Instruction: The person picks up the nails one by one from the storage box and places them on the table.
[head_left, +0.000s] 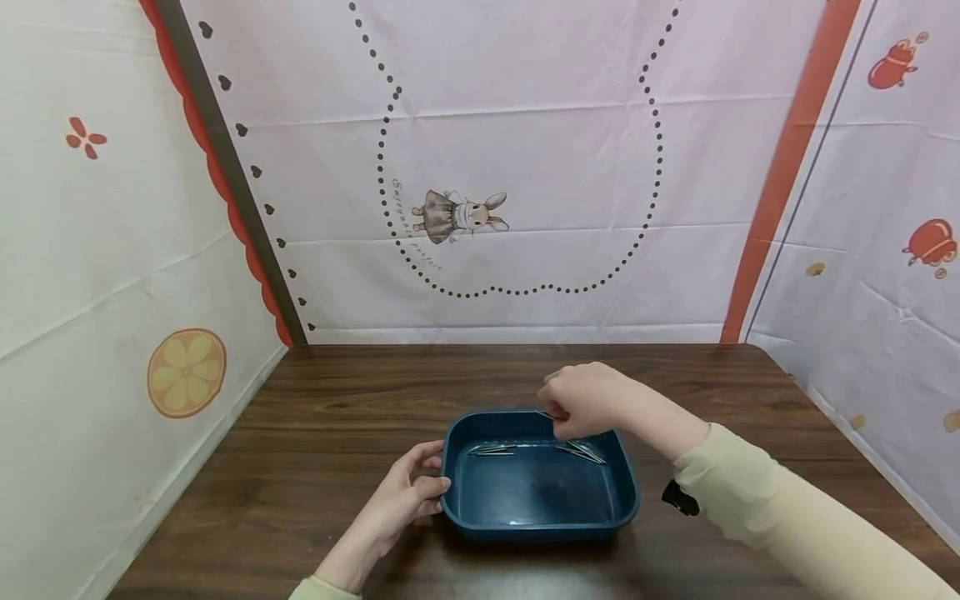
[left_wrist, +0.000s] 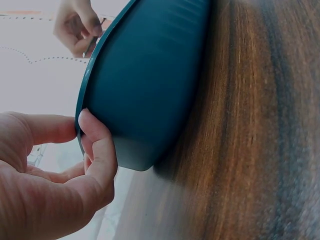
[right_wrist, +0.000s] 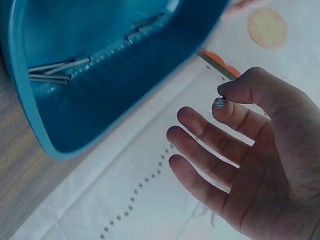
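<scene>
Blue plastic makes up the tray (head_left: pixel 540 508), which sits on the brown wooden desk (head_left: pixel 337 400), near the front edge and in the middle. Its rim is rounded and its walls are low.

The left hand (head_left: pixel 405 492) is at the tray's 9 o'clock side. Its thumb (left_wrist: pixel 52 127) and one finger (left_wrist: pixel 97 145) pinch the tray's rim, thumb on the inside and finger on the outside wall. The other fingers curl loosely under it.

The right hand (head_left: pixel 585 400) hangs over the tray's far edge, at about 1 o'clock. Its thumb and first finger pinch one thin metal pin (right_wrist: pixel 219 103), and only the pin's little shiny end shows in the right wrist view. The other three fingers (right_wrist: pixel 200 155) are spread out and hold nothing.

More thin metal pins lie inside the tray along its far wall. One small bunch (head_left: pixel 491 451) is at about 11 o'clock in the tray. Another bunch (head_left: pixel 583 451) is at about 1 o'clock, just under the right hand. I cannot tell how many pins there are.

Both arms wear a pale cream sleeve (head_left: pixel 757 500). A small black thing (head_left: pixel 679 498) sticks out by the right wrist.

Behind the desk at 12 o'clock hangs a white cloth (head_left: pixel 525 125) with a little rabbit (head_left: pixel 459 215) picture. At 9 o'clock the cloth has a yellow flower circle (head_left: pixel 186 372).
</scene>
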